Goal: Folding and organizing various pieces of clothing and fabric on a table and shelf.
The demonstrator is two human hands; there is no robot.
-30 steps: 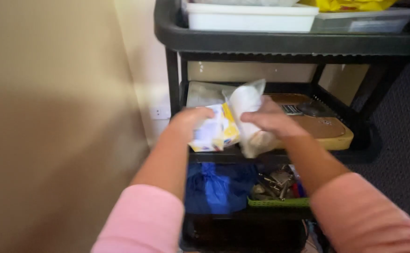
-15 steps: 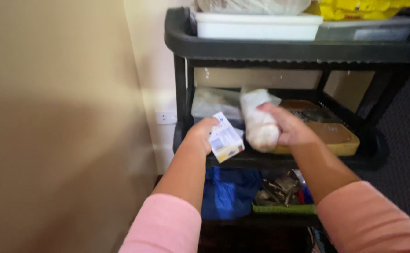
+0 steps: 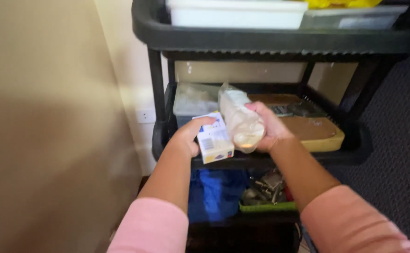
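My left hand point(image 3: 186, 137) grips a small white and yellow carton point(image 3: 214, 138) in front of the middle shelf of a black cart point(image 3: 261, 43). My right hand point(image 3: 268, 125) holds a clear plastic bag point(image 3: 240, 119) with a pale, whitish filling, upright and right beside the carton. Both hands hover just above the front edge of the middle shelf. Pink sleeves cover both my forearms.
A tan box-like case point(image 3: 315, 131) and a clear bag point(image 3: 193, 99) lie on the middle shelf. Below sit a blue cloth point(image 3: 212, 192) and a green basket point(image 3: 268, 206) of metal parts. White tub point(image 3: 235, 14) on top. Beige wall point(image 3: 41, 117) at left, dark carpet point(image 3: 397, 154) at right.
The bag has gone from spread and crumpled to bunched upright in my right hand. My left hand turned the carton so its end faces me. The view shifted slightly.
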